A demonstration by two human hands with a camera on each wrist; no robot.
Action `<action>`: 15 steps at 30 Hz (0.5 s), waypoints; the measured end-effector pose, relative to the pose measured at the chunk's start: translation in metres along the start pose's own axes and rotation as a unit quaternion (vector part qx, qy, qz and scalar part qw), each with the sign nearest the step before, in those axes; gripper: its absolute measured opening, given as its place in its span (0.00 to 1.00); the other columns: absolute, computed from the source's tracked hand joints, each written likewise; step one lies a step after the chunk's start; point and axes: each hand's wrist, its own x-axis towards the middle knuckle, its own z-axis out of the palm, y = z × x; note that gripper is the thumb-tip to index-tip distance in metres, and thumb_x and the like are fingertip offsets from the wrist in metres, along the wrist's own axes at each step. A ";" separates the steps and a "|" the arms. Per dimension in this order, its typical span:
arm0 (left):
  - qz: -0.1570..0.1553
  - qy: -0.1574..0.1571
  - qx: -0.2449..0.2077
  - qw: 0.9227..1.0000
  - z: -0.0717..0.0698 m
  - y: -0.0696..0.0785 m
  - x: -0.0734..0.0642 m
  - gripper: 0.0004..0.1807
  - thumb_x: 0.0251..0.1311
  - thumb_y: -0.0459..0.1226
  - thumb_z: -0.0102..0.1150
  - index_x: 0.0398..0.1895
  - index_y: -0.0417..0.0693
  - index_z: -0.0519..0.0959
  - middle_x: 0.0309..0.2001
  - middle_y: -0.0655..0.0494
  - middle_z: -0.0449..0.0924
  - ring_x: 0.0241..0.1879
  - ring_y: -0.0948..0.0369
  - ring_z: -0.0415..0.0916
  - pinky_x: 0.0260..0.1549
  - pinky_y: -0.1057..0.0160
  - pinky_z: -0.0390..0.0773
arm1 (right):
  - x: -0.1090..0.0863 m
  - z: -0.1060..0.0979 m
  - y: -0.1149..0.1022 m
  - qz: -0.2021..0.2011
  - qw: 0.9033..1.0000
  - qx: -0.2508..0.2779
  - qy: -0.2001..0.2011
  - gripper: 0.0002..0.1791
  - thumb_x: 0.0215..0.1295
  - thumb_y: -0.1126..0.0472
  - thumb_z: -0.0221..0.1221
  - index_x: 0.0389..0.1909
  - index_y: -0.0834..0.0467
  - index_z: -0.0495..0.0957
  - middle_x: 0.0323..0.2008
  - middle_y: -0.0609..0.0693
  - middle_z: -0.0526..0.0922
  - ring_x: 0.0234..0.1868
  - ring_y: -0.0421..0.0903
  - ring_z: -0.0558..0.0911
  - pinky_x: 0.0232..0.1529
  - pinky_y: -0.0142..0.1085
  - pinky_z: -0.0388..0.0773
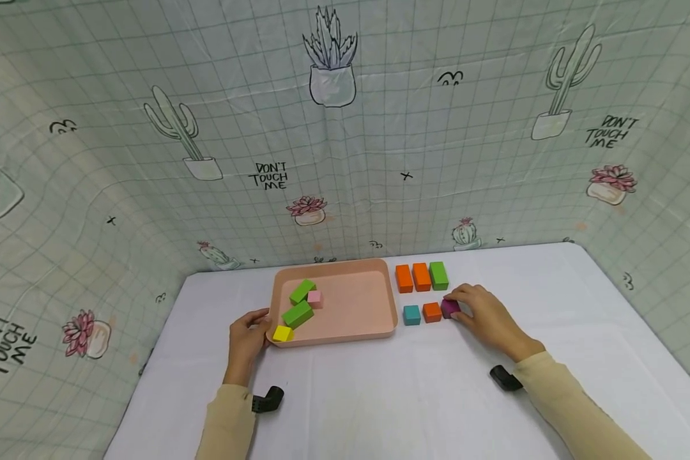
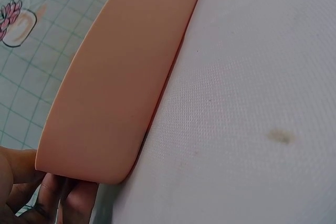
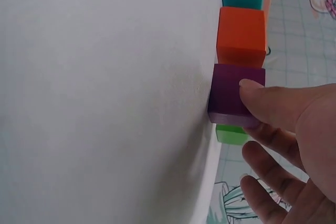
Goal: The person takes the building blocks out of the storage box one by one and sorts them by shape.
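My left hand (image 1: 246, 338) grips the left side of a pink tray (image 1: 353, 300), thumb at the rim, with other fingers against the outer wall in the left wrist view. Inside the tray lie two green blocks (image 1: 298, 314), a small pink block (image 1: 315, 299) and a yellow block (image 1: 283, 333). On the table right of the tray, my right hand (image 1: 489, 322) pinches a purple cube (image 3: 226, 95) between thumb and forefinger. The cube sits at the end of a short row, beside an orange cube (image 1: 432, 312) and a teal cube (image 1: 411, 315).
Behind that row stand two longer orange blocks (image 1: 404, 279) and a green block (image 1: 439, 276), side by side. White cloth covers the table (image 1: 368, 402). A printed curtain (image 1: 374, 140) surrounds its back and sides. Black camera mounts (image 1: 271, 398) show at both wrists.
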 end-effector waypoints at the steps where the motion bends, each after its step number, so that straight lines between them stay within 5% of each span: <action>1: -0.001 0.001 0.000 1.000 0.000 0.000 0.000 0.18 0.75 0.32 0.58 0.63 0.32 0.81 0.51 0.38 0.78 0.22 0.65 0.71 0.22 0.73 0.75 | 0.000 0.000 0.000 0.004 1.000 0.000 -0.001 0.20 0.61 0.70 0.73 0.55 0.65 0.85 0.50 0.59 0.86 0.52 0.60 0.82 0.58 0.59 0.80; 7: 0.001 0.003 -0.002 1.000 0.001 -0.002 0.001 0.17 0.75 0.31 0.58 0.62 0.32 0.81 0.49 0.39 0.78 0.22 0.65 0.71 0.22 0.73 0.74 | 0.001 -0.003 -0.007 0.023 1.000 0.000 0.012 0.24 0.61 0.69 0.73 0.59 0.65 0.83 0.55 0.62 0.84 0.56 0.63 0.80 0.61 0.61 0.78; 15: 0.002 0.004 -0.013 1.000 0.001 0.000 0.001 0.17 0.74 0.30 0.59 0.61 0.32 0.82 0.47 0.41 0.78 0.21 0.65 0.71 0.21 0.73 0.75 | 0.009 0.000 -0.041 -0.015 0.998 0.010 0.056 0.24 0.59 0.69 0.75 0.57 0.64 0.85 0.52 0.59 0.85 0.48 0.57 0.80 0.50 0.55 0.81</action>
